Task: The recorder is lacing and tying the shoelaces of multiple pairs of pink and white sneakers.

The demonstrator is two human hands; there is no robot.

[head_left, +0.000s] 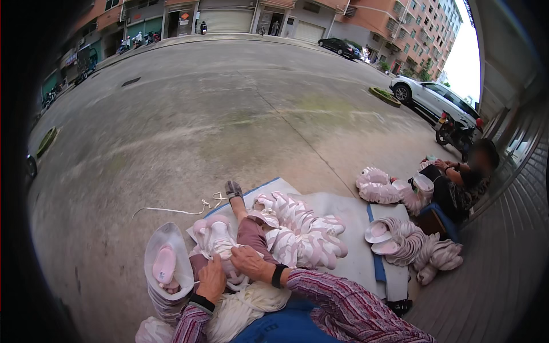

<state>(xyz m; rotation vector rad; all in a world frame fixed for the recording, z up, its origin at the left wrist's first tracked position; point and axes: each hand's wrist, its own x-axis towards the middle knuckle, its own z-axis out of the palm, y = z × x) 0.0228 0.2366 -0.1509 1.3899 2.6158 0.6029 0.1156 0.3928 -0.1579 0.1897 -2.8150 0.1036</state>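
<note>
Gripping a pink-and-white shoe piece (220,243) on the lap, both hands are closing around it (left hand (211,281) below, right hand (247,261) above) beside a stacked bundle (303,231); the loose white cord (177,210) could snag and pull free.

Views: one, the head camera, worn on the person's head.
Direction: looks down and forward over the person's lap and out across the concrete yard (229,114) toward the buildings (240,17).
Nearness: close to the left hand (210,281) and right hand (249,262) at the lower edge; the parked cars (432,97) lie far off.
Lens: wide fisheye, straight edges bend near the rim, dark corners.
Shared part: nothing overlaps with another view.
</note>
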